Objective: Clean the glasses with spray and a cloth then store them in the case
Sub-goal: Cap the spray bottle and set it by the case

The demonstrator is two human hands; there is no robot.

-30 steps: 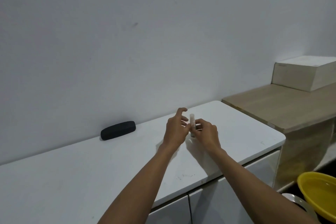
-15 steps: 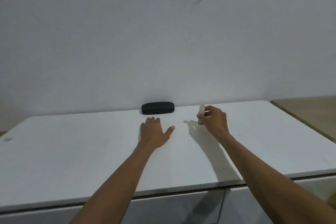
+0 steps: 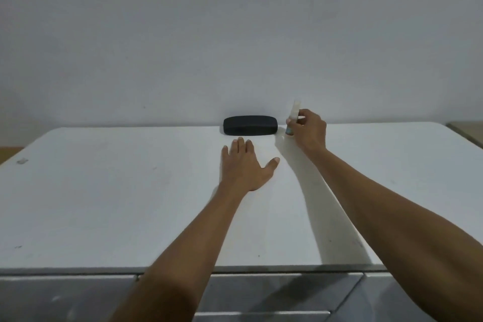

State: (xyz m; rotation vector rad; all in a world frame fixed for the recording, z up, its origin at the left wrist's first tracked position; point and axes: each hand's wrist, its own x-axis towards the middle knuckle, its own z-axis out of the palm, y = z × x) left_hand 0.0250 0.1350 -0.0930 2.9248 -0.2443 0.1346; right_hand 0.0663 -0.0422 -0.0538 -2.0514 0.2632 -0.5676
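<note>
At the desk's (image 3: pixel 104 191) back edge, right hand (image 3: pixel 309 132) is pinching the spray bottle (image 3: pixel 292 123) upright, just right of the glasses case (image 3: pixel 250 125). Case is lying crosswise against the wall; left hand (image 3: pixel 244 165), lying flat and spread, is nearer, directly in front.

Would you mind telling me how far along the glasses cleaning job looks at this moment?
Done or not cannot be told: no glasses or cloth show, and the black case lies closed by the wall. In hand: the right hand holds the spray bottle upright beside the case; the left hand lies flat on the white counter.
</note>
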